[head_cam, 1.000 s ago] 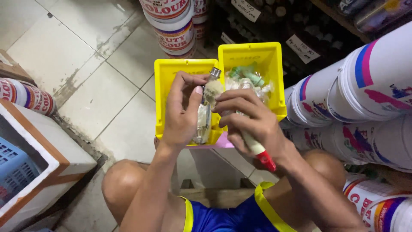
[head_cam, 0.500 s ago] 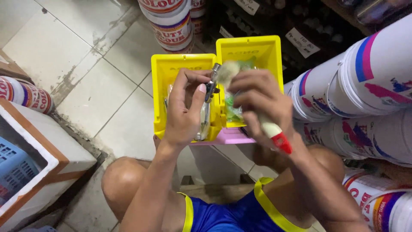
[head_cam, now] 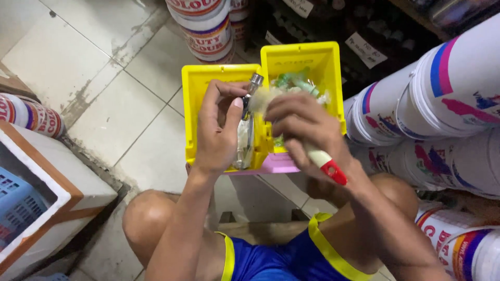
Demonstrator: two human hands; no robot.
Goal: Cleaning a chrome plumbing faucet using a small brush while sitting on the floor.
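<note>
My left hand [head_cam: 219, 130] grips a small chrome metal fitting [head_cam: 253, 83] and holds it upright over the left yellow bin [head_cam: 194, 104]. My right hand [head_cam: 304, 127] is closed on a paintbrush with a white and red handle [head_cam: 325, 164]; its pale bristles [head_cam: 263, 99] touch the fitting. Behind it, the right yellow bin [head_cam: 333, 67] holds green and clear-wrapped parts [head_cam: 294, 80]. A clear plastic packet [head_cam: 244, 143] lies in the left bin beneath my hand. Both bins rest on a pink stand [head_cam: 276, 164] in front of my knees.
Stacked white paint buckets [head_cam: 442, 104] crowd the right side. More paint cans [head_cam: 208, 26] stand on the tiled floor behind the bins. A white foam box [head_cam: 57, 192] holding a blue crate sits at the left, with a can [head_cam: 31, 114] lying behind it. Dark shelving [head_cam: 364, 31] runs along the back.
The brush in my right hand has shifted along the fitting, its red handle end swinging from lower to higher and back. My left hand keeps the fitting in place over the bin.
</note>
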